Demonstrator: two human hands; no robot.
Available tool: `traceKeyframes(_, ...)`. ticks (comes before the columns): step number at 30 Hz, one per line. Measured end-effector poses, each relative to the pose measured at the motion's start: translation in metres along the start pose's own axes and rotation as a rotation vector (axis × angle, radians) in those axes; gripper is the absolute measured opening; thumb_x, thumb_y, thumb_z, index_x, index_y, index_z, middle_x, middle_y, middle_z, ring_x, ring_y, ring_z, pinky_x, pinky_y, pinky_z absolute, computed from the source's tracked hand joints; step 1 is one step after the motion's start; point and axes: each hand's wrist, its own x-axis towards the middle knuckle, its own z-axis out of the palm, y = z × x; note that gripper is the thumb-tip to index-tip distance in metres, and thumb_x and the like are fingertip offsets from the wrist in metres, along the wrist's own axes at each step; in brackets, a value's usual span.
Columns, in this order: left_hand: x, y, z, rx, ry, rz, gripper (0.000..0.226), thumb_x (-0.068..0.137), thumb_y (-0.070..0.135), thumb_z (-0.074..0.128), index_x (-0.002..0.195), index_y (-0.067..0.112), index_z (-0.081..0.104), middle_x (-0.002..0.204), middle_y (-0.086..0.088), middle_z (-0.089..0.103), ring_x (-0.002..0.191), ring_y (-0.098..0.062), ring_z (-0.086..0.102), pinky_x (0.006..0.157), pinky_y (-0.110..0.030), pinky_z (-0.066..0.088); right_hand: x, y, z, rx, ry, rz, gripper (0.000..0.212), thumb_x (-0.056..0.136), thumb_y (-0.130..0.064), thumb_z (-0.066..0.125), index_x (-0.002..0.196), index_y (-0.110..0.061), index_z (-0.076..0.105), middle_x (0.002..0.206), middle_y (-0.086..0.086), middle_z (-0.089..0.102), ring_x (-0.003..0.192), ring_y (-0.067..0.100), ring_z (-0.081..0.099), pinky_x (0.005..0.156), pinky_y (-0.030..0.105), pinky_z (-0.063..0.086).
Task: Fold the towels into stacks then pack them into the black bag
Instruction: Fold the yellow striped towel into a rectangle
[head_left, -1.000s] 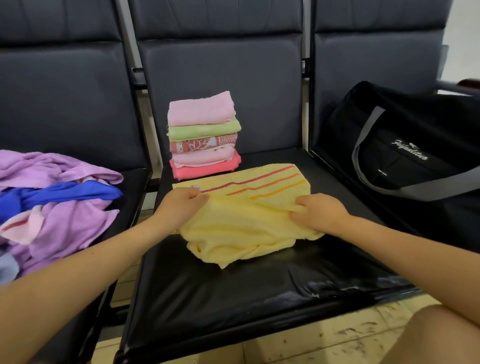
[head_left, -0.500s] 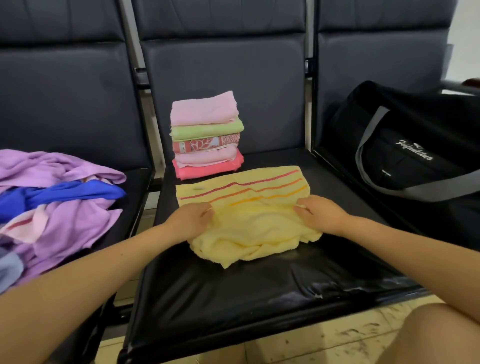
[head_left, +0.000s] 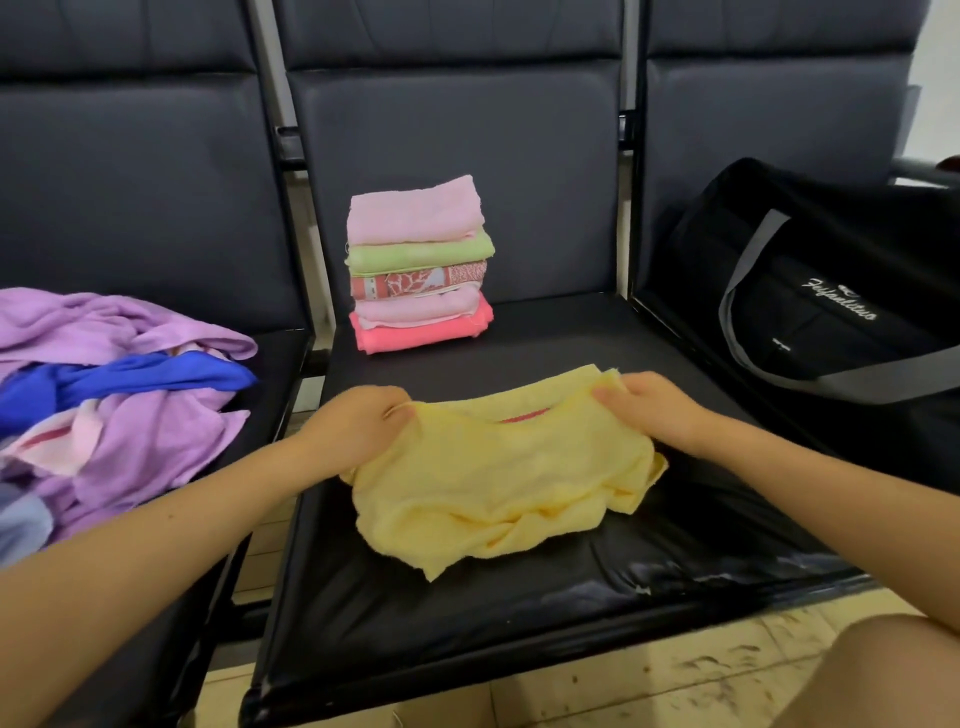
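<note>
- Pinching the far corners of the yellow towel (head_left: 498, 488) with the left hand (head_left: 358, 426) and right hand (head_left: 660, 410), held apart, one at each end.
- Lying rumpled across the middle bench (head_left: 467, 623) seat, a red stripe peeking under the raised edge.
- Standing behind it, near the backrest: folded stack (head_left: 420, 265), pink on top.
- Resting on the right seat: black bag (head_left: 831, 291).
- Sprawling on the left seat: unfolded pile (head_left: 114, 395), purple and blue.

One head-worn camera looks forward and down, close over the seat (head_left: 467, 613).
</note>
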Motion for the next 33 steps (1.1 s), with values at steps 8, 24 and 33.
traceKeyframes(8, 0.013, -0.024, -0.009, -0.064, 0.032, -0.218, 0.027, 0.098, 0.017, 0.039, 0.108, 0.016, 0.064, 0.106, 0.001, 0.063, 0.097, -0.015, 0.056, 0.080, -0.026, 0.040, 0.044, -0.016, -0.004, 0.112, 0.370, 0.033, 0.039, 0.093, -0.025, 0.051, 0.057, -0.016, 0.040, 0.058, 0.000, 0.036, 0.056, 0.014, 0.033, 0.054, 0.030, 0.026)
traceKeyframes(24, 0.017, -0.051, 0.010, 0.213, 0.171, -0.235, 0.010, 0.092, 0.029, 0.052, 0.095, 0.021, 0.056, 0.096, 0.004, 0.047, 0.077, -0.013, 0.053, 0.064, -0.028, 0.044, 0.078, 0.016, 0.015, -0.570, 0.308, 0.116, 0.016, 0.094, -0.031, 0.053, 0.091, -0.016, 0.056, 0.108, 0.007, 0.045, 0.100, 0.025, 0.049, 0.071, 0.037, 0.048)
traceKeyframes(33, 0.022, -0.052, 0.007, 0.439, -0.018, -0.207, 0.026, 0.098, 0.036, 0.041, 0.102, 0.013, 0.053, 0.090, 0.000, 0.053, 0.079, -0.017, 0.055, 0.068, -0.031, 0.047, 0.079, 0.011, 0.021, -0.639, 0.223, 0.279, 0.020, 0.093, -0.025, 0.051, 0.077, -0.013, 0.051, 0.071, 0.002, 0.053, 0.066, 0.020, 0.052, 0.050, 0.027, 0.035)
